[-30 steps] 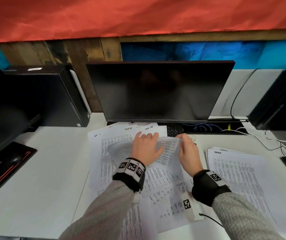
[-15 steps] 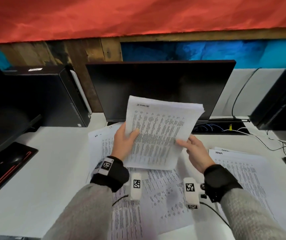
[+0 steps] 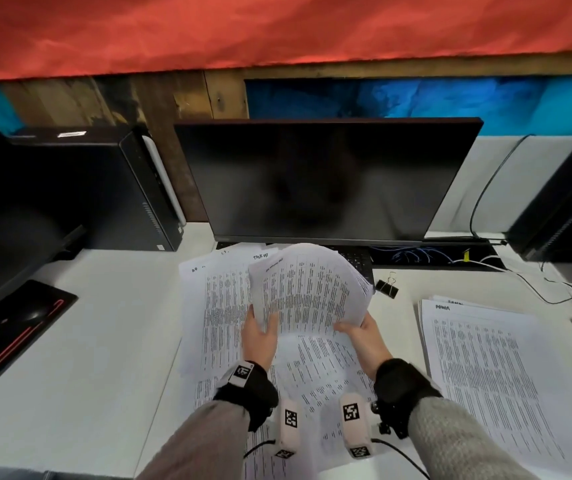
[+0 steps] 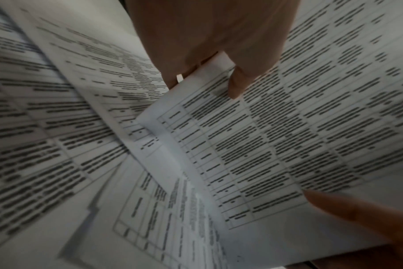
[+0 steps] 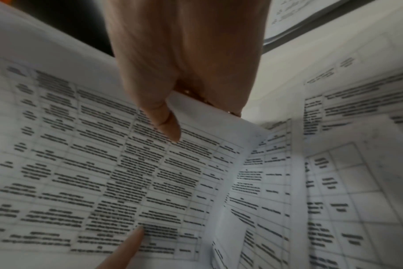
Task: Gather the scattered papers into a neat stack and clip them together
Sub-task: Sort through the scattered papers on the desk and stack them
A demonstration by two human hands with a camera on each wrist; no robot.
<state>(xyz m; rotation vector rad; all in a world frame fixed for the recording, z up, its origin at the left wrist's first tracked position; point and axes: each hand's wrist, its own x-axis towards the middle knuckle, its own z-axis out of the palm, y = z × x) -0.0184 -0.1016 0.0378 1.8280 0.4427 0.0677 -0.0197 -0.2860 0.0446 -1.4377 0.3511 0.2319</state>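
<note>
With the left hand [image 3: 260,336] and right hand [image 3: 364,336] each pinching a bottom corner of the floppy sheaf [image 3: 309,289] above the loose papers [image 3: 215,306], I'd tap its edge on the tabletop [image 3: 104,323] before reaching for the binder clip [image 3: 387,288].

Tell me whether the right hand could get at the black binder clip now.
Probably not yet: the right hand grips the bundle of printed sheets. The black binder clip lies unobstructed on the white desk beyond it.
</note>
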